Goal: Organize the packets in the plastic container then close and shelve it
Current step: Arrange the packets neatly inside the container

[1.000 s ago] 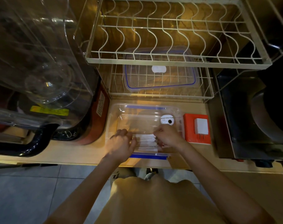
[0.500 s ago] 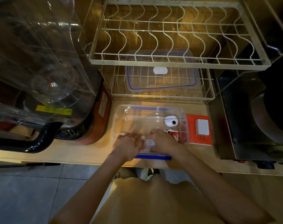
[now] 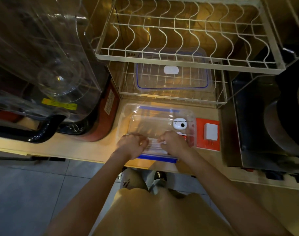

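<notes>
1. Both grips work inside the container (image 3: 155,120): the left hand (image 3: 131,145) and right hand (image 3: 175,144) are curled over the white packets (image 3: 155,145) at its near edge, fingers bent down onto them. Whether either hand truly pinches a packet or only presses and nudges it I cannot tell; the fingertips are hidden.
2. Container: open, on the worktop (image 3: 102,147) at 12 o'clock from the person, just below the wire rack (image 3: 172,97). Packets lie at its 6 o'clock side, between the hands. A small white device (image 3: 179,123) sits toward its 2 o'clock corner, with a red-and-white item just below it, partly hidden by the right hand.
3. Lid (image 3: 172,77): apart from the container, on the lower rack shelf at 12 o'clock.
4. Red box (image 3: 208,134): on the worktop just beside the container at 3 o'clock.
5. Step in hand, as I judge it: organizing, squaring the packets into a neat stack. Closing and shelving are not yet done.
6. Next move likely calls for releasing the packets once they lie flat, reaching to 12 o'clock for the lid, then seating it evenly and pressing the blue clips down.
</notes>
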